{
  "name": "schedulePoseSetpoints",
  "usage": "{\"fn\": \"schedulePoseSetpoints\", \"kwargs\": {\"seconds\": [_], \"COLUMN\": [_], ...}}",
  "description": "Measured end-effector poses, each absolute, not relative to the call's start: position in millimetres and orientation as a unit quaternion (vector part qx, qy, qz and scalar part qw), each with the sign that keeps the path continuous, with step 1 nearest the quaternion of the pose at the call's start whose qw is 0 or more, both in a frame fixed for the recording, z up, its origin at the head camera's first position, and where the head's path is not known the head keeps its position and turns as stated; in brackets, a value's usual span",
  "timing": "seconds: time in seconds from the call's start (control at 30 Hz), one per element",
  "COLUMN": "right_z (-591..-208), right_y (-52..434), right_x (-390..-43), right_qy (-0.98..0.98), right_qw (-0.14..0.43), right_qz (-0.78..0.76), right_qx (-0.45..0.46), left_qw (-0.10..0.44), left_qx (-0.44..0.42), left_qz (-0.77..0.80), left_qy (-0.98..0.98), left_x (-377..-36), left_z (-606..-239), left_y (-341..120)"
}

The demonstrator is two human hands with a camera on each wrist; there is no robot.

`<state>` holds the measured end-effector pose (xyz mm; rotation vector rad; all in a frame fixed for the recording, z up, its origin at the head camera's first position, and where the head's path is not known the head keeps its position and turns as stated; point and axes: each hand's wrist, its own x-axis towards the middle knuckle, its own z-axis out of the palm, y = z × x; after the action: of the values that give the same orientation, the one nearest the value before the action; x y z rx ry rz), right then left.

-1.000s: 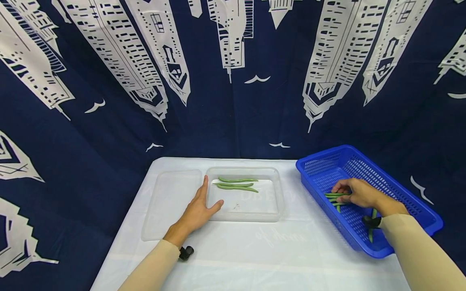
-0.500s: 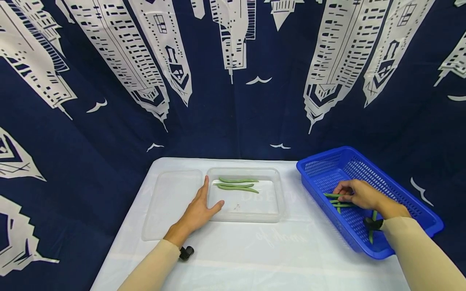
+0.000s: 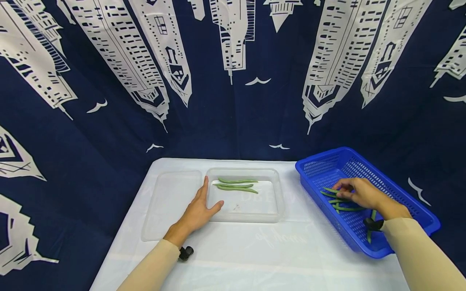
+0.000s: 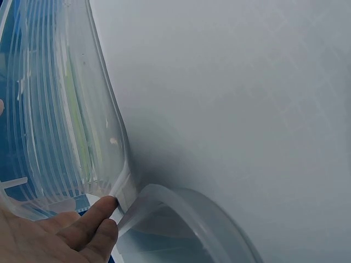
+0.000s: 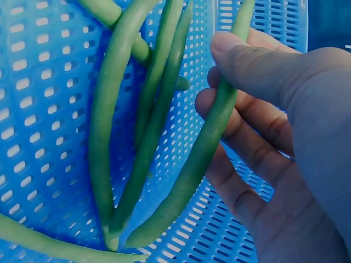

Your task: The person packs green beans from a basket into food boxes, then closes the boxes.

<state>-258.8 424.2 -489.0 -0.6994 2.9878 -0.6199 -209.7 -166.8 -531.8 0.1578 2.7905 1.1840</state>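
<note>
In the basket, my right hand (image 3: 360, 195) pinches a green bean (image 5: 189, 172) between thumb and fingertips. Several other beans (image 5: 104, 120) lie under and beside it on the floor of the blue perforated basket (image 3: 386, 185). My left hand (image 3: 196, 212), fingers extended and thumb spread, rests at the left side of a clear plastic container (image 3: 244, 217). Up close in the left wrist view, its fingertips (image 4: 107, 205) touch the container's edge. Toward the container's back lie a few green beans (image 3: 237, 188), side by side.
A clear flat lid (image 3: 164, 210) lies on the white table cover (image 3: 233, 258), left of the container and partly behind my left hand. The basket stands at the table's right side. Behind the table hangs a dark blue cloth (image 3: 233, 117) printed with white buildings.
My right fingers have worked among the beans and separated one, which now tilts in the pinch. The beans beneath have shifted slightly. My left hand stays in place.
</note>
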Motion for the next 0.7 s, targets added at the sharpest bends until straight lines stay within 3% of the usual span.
{"fn": "schedulePoseSetpoints", "kwargs": {"seconds": [0.33, 0.7], "right_z": [-477, -462], "right_y": [416, 400], "right_x": [-259, -253], "right_qy": [0.958, 0.946], "right_qw": [-0.008, -0.102], "right_qz": [-0.200, -0.191], "right_qx": [-0.205, -0.243], "left_qw": [0.054, 0.053], "left_qx": [0.052, 0.052], "left_qz": [0.393, 0.392], "left_qy": [0.917, 0.917], "left_x": [-211, -210], "left_z": [-533, -533], "left_y": [-167, -165]}}
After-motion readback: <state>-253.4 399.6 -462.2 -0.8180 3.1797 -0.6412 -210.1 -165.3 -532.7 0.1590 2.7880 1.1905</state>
